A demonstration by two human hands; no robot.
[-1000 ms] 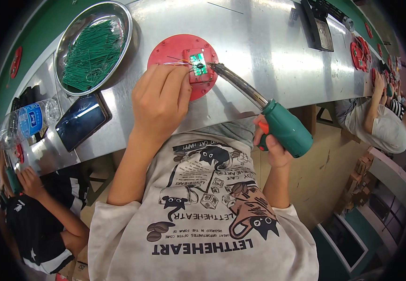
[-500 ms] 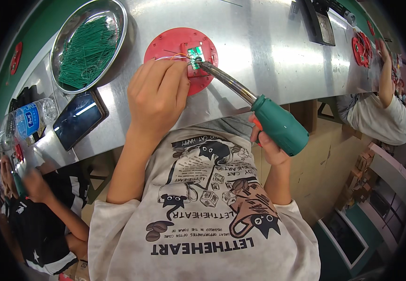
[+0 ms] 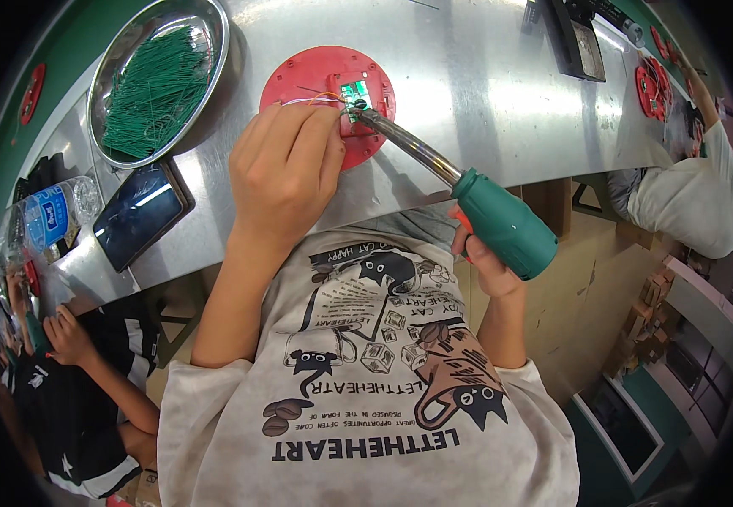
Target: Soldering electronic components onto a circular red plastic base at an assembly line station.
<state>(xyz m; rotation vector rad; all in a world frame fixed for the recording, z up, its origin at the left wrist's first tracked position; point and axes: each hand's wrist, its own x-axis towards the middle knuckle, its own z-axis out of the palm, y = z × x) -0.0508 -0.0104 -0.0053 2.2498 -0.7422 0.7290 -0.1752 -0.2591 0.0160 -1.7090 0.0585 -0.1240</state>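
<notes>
A round red plastic housing (image 3: 290, 74) lies on the metal table, with a small green circuit board (image 3: 354, 91) in its raised middle. Thin white, purple and orange wires (image 3: 320, 99) reach the board from the left. My left hand (image 3: 286, 173) rests over the housing's near left side, thumb and forefinger pinched on a thin wire at the board's edge; the fingers hide most of it. In my right hand (image 3: 491, 266) is a soldering iron (image 3: 506, 224) with a green handle and an orange trigger. Its tip meets the lower part of the board, beside my left fingertips.
A steel bowl (image 3: 222, 63) of short green wires stands at the left, near a black phone (image 3: 142, 215) and a plastic bottle (image 3: 54, 215). A dark stand (image 3: 582, 51) is at the back right. Co-workers sit on both sides, with more red housings (image 3: 653, 91) at the right.
My hands and the soldering iron stay almost in place; the iron's tip has barely shifted. The co-workers' arms at the left and right have moved.
</notes>
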